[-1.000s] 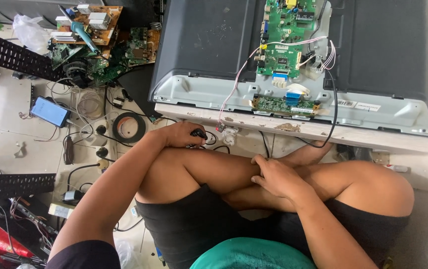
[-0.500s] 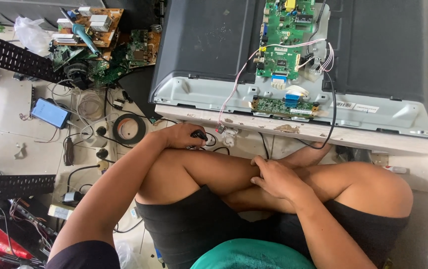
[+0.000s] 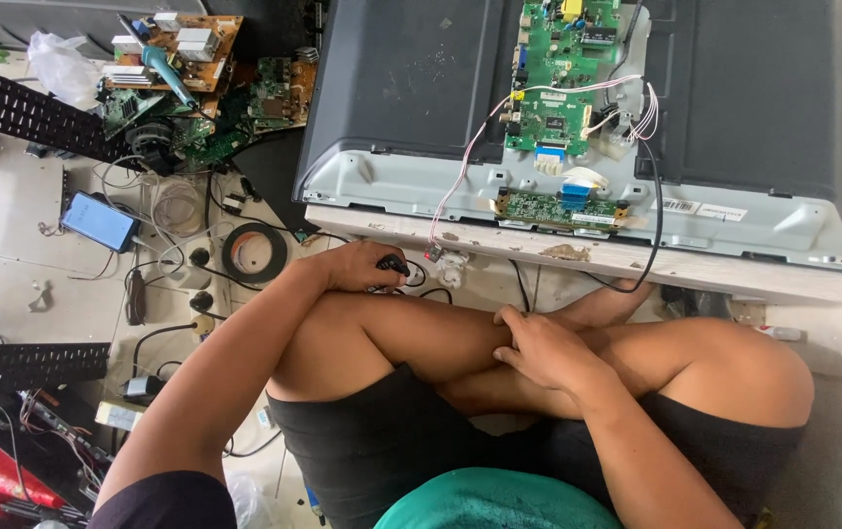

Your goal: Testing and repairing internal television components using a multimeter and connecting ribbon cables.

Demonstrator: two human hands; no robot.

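Observation:
I sit cross-legged on the floor in front of an opened flat television [image 3: 754, 108] lying face down. Its back shows a green main board [image 3: 558, 78] and a narrow green board [image 3: 558, 208] with white and black wires. My left hand [image 3: 362, 266] is closed around a small black plug or tool [image 3: 394, 264] with a black cable, just below the television's lower edge. My right hand [image 3: 543, 348] rests on my crossed shin, fingers curled over the leg, holding no object.
To the left lie loose circuit boards [image 3: 196, 59], a roll of black tape [image 3: 255, 253], a phone with a blue screen [image 3: 98, 221], tangled cables, black perforated panels [image 3: 20, 108] and a white plastic bag [image 3: 59, 64]. A teal cushion [image 3: 490, 502] is at my lap.

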